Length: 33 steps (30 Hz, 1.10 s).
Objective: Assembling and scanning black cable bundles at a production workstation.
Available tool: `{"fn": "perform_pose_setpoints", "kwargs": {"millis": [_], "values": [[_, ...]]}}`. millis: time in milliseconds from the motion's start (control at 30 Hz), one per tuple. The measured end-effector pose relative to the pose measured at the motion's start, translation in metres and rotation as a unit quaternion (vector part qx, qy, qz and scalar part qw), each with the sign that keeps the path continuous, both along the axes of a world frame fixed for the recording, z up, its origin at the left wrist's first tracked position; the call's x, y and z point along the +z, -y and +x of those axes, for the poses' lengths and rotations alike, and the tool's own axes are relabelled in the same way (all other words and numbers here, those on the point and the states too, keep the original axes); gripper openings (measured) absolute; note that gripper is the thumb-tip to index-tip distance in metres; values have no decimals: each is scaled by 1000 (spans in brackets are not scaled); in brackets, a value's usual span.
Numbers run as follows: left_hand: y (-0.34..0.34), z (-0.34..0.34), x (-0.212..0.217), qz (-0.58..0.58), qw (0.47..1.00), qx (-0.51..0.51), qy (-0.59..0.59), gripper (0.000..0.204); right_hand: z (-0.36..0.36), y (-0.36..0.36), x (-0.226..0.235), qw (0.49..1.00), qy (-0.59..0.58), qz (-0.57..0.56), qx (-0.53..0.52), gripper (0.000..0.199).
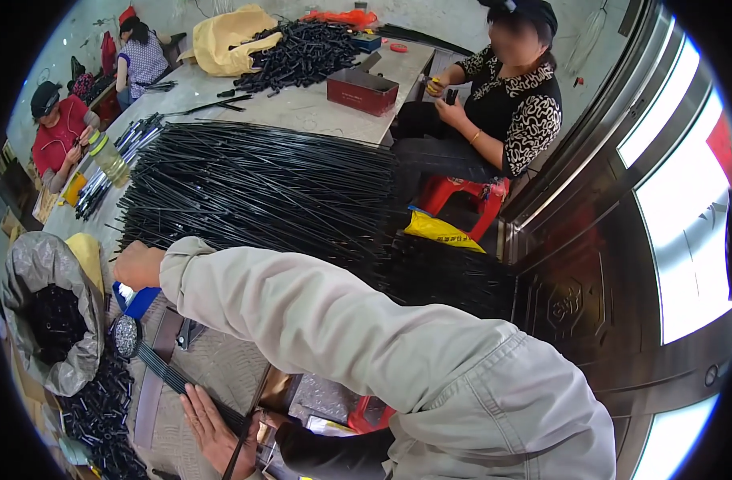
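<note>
Black rods (254,188) (beige sleeve (318,320), red box (362,90))

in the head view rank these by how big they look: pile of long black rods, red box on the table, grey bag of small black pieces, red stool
1. pile of long black rods
2. grey bag, though it lies nearer the camera
3. red box and red stool look about alike; not ranked.

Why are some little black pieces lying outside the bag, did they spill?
It looks that way. Small black tubes lie loose on the surface beside the grey bag, which holds more of them. The left hand presses flat on a bundle of black rods; the right hand reaches toward the big rod pile.
</note>
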<state>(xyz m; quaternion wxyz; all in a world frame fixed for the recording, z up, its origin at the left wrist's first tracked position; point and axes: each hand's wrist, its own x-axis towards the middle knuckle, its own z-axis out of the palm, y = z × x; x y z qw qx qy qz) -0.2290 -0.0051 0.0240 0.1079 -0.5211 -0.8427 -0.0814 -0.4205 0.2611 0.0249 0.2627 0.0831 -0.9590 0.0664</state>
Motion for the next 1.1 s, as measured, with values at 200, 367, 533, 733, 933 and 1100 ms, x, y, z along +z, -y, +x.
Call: {"fn": "perform_pose_setpoints", "kwargs": {"millis": [200,367,533,733,933,1100], "values": [[-3,4,2,-17,1000,5,9,90,-3,-5,-6,999,-36,-17,16,14],[-4,5,5,-17,1000,3,15,90,-2,-9,2,998,-58,-32,10,15],[-7,6,5,-15,1000,4,20,89,7,18,14,987,-56,-146,18,23],[-5,4,6,-13,1000,7,23,89,58,65,17,971,-30,-229,67,28],[-4,0,9,-22,999,-33,31,89,91,64,-10,971,-137,-165,104,20],[-5,2,7,-24,999,-17,37,84,99,68,-9,970,-171,-135,105,14]]}}
